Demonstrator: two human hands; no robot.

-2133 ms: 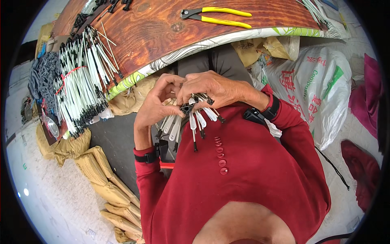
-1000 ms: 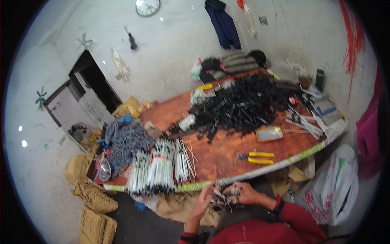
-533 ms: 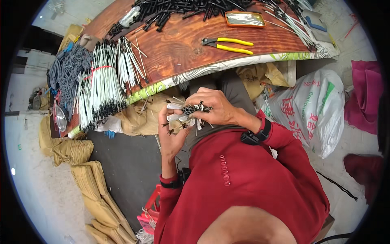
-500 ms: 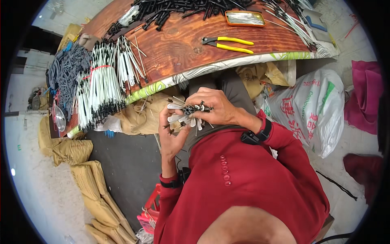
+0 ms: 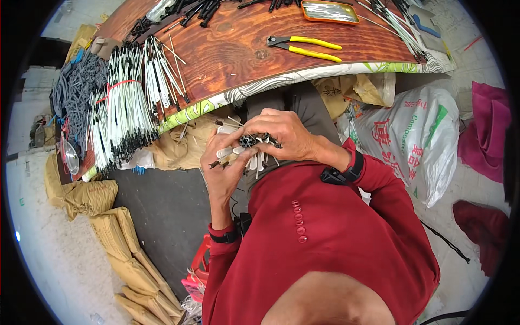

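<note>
A bundle of thin white rods with black fittings [image 5: 249, 141] is held end-up over my lap. My left hand [image 5: 219, 162] is closed around its left side, with several flat white ends and dark tips poking out between thumb and fingers. From the right, my right hand [image 5: 287, 135] wraps over the bundle, its fingers bent around the black ends. The two hands nearly meet. The lower lengths of the rods are mostly hidden by my hands.
Ahead is a wooden table [image 5: 227, 59] with cloth along its edge. It bears yellow-handled pliers [image 5: 306, 47], an orange-rimmed tin of thin pins [image 5: 330, 12], a banded bundle of similar rods [image 5: 127, 97] and grey tangled pieces [image 5: 78, 86]. A white plastic bag [image 5: 417, 141] stands at right.
My left hand has closed further around the bundle, and both hands have come nearer together. The black ends now sit in a tighter cluster. The whole view has shifted slightly.
</note>
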